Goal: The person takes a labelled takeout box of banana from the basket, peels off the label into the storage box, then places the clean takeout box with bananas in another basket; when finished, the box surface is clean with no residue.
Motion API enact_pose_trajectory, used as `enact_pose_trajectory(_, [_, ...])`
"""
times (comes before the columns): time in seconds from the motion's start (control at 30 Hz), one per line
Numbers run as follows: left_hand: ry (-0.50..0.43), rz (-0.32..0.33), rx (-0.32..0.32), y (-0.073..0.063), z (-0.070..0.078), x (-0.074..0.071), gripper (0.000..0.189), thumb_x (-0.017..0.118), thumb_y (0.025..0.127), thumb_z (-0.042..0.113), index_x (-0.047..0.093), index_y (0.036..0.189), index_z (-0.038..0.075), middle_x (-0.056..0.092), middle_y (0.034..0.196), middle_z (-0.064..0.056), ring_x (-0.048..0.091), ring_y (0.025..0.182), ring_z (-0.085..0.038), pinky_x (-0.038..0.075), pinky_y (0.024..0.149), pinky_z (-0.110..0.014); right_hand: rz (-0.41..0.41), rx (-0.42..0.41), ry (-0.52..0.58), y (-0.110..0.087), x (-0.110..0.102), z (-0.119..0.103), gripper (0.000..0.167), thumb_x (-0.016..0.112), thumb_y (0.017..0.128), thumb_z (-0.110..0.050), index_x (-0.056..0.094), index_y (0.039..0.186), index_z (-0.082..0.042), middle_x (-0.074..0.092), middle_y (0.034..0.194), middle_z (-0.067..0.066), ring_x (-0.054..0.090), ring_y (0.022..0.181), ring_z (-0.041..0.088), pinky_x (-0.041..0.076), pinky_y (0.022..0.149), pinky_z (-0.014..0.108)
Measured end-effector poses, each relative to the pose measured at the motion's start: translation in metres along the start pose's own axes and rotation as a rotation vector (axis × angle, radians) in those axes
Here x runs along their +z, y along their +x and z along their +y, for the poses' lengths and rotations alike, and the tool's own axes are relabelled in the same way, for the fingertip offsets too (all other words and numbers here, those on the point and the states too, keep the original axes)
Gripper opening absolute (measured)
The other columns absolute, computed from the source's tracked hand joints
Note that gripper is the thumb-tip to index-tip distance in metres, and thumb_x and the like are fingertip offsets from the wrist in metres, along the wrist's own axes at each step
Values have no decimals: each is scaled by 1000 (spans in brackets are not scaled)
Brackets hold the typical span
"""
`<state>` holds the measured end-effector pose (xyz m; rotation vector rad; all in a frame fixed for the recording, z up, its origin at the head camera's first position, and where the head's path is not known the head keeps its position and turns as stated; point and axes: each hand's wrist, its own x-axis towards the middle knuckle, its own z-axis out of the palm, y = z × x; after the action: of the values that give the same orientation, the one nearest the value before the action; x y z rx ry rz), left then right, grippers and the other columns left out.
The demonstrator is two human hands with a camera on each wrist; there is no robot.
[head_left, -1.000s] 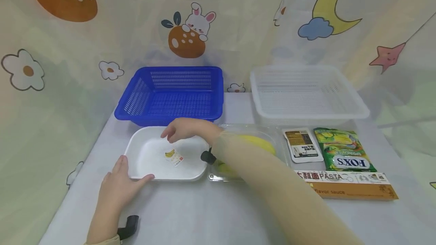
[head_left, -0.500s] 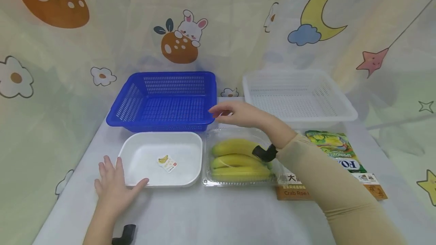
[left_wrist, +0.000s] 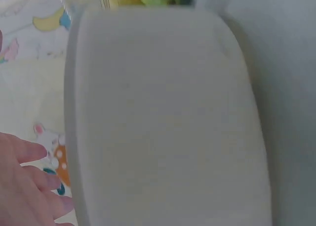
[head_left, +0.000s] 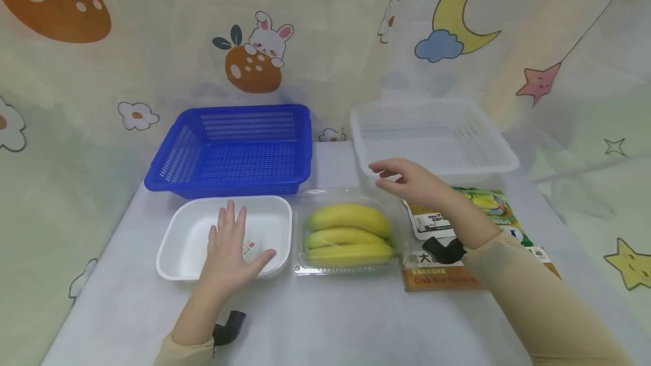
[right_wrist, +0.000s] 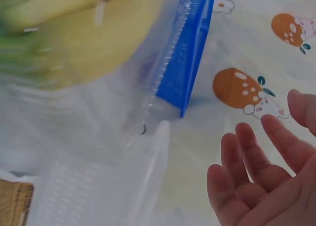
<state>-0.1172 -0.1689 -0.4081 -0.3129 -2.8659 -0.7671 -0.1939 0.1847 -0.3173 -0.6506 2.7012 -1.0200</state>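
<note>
A white plastic tray (head_left: pixel 185 242) lies at the front left, bearing a small banana sticker (head_left: pixel 248 247) that my left hand partly covers. That left hand (head_left: pixel 229 258), fingers spread, reaches over the tray's front rim and holds nothing. To the tray's right is a clear plastic box (head_left: pixel 300 202) with several yellow bananas (head_left: pixel 348 225) inside. My right hand (head_left: pixel 414 185) hovers between this box and the white basket (head_left: pixel 432 171), its fingers loosely bent around nothing. In the right wrist view the same hand (right_wrist: pixel 271 181) appears with its fingers apart.
A blue basket (head_left: pixel 231 188) stands behind the tray. At the right lie a brown-and-white packet (head_left: pixel 429 223), a green Fox's bag (head_left: pixel 495 208) and a long pasta box (head_left: pixel 442 281), partly hidden by my right arm. A printed cloth (head_left: pixel 325 44) hangs behind.
My right hand has moved from above the tray, past the banana box, toward the white basket. My left hand has shifted from the tray's front-left corner to over its middle.
</note>
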Motion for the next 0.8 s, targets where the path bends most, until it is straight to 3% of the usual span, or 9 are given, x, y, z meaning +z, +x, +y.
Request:
enact_pose_trajectory(0.33, [46,-86,112,16,35,20,105,64,70,57,16,144,0,9,151,-20,7,139,-38,9,109,-58,84,60,-11,-35,3,25,49,50,94,-25,39,135,-2,41,136,17,41,122,34,42,95,49])
enact_pose_trajectory(0.57, [9,-140,139,22,46,34,111,69,65,58,17,144,0,11,152,-18,5,141,-32,13,112,-50,138,82,-98,-53,14,33,59,49,93,-35,31,140,-4,34,141,19,32,129,38,32,100,57])
enact_pose_trajectory(0.8, [41,-133,176,24,49,43,117,69,60,64,17,144,0,15,150,-20,11,140,-34,17,111,-49,174,80,-107,-67,37,41,59,50,93,-32,30,140,-4,33,141,21,32,127,41,36,94,61])
